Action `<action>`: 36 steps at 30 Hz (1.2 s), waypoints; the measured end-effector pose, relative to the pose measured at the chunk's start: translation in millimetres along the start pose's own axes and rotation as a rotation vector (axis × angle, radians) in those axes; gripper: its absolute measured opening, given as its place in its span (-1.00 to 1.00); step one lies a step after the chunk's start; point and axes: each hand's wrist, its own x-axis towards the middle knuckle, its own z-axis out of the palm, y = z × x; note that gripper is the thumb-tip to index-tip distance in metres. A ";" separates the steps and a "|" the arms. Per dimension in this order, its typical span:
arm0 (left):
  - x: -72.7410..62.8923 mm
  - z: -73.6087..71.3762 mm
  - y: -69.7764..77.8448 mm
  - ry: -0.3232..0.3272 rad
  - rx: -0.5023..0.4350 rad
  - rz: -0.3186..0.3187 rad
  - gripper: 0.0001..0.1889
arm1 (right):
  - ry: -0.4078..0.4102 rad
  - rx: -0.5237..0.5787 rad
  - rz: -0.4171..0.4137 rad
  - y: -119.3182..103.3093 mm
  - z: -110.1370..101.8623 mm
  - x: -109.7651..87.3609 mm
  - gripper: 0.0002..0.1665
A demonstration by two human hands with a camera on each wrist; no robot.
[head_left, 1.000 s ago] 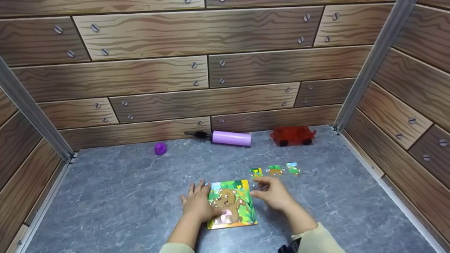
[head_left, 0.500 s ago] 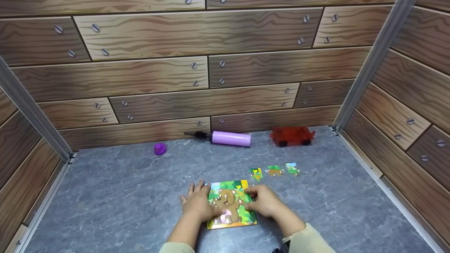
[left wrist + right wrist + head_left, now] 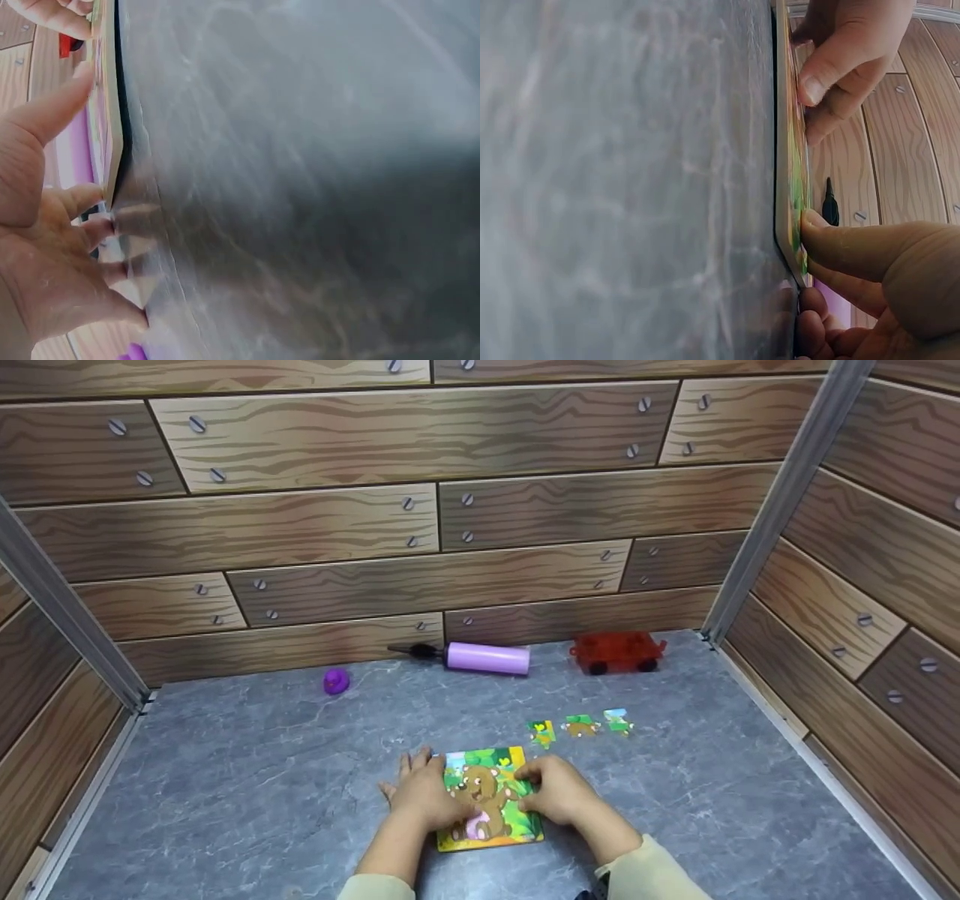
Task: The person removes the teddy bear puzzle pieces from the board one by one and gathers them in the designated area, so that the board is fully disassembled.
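Observation:
A square bear jigsaw puzzle (image 3: 487, 784) lies on the grey marbled surface in front of the person. The left hand (image 3: 424, 795) rests along its left side, thumb over the bear's belly. In the left wrist view the other fingers (image 3: 124, 311) spread straight and touch the surface beside the puzzle. On the puzzle's right side, the right hand (image 3: 562, 791) holds thumb and bent index finger against the picture, a small gap apart. The right wrist view shows the right thumb (image 3: 829, 232) on the puzzle's face, with the lower fingers curled by its edge.
Three loose puzzle pieces (image 3: 581, 726) lie in a row beyond the right hand. Farther back are a purple rubber duck (image 3: 336, 681), a lilac hand pump (image 3: 487, 658) and a red toy wagon (image 3: 617, 651). Wood-print walls (image 3: 315, 525) enclose the surface.
The right hand has moved left from beside the puzzle onto its right part, thumb and index finger now on the picture. The left hand has stayed on the left side.

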 end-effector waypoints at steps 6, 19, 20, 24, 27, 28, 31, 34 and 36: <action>-1.1 4.2 3.3 0.035 0.032 -0.029 0.07 | 0.006 0.002 0.001 -0.2 2.3 1.4 -0.59; 1.9 13.2 3.4 0.061 0.061 -0.054 0.09 | 0.006 0.006 0.005 -1.6 3.6 -0.1 -0.59; 2.0 13.6 3.3 0.059 0.061 -0.056 0.09 | 0.008 0.007 0.004 -2.0 3.6 -0.5 -0.60; 1.5 13.7 3.2 0.061 0.055 -0.051 0.10 | 0.022 0.001 -0.016 -1.7 4.6 -1.3 -0.60; 1.3 13.9 3.0 0.065 0.054 -0.051 0.11 | 0.029 -0.006 -0.037 -1.1 5.2 -1.1 -0.60; 1.1 13.6 3.3 0.065 0.052 -0.051 0.11 | 0.032 -0.006 -0.040 -1.0 5.4 -0.9 -0.60; 1.4 13.9 3.6 0.064 0.052 -0.056 0.10 | 0.041 -0.004 -0.037 -1.6 5.8 -0.7 -0.60; 1.4 14.0 3.8 0.062 0.055 -0.057 0.09 | 0.049 0.001 -0.023 -3.0 6.3 -1.0 -0.58; 1.4 14.2 3.6 0.063 0.053 -0.057 0.09 | 0.059 0.001 -0.021 -3.7 6.7 -1.7 -0.57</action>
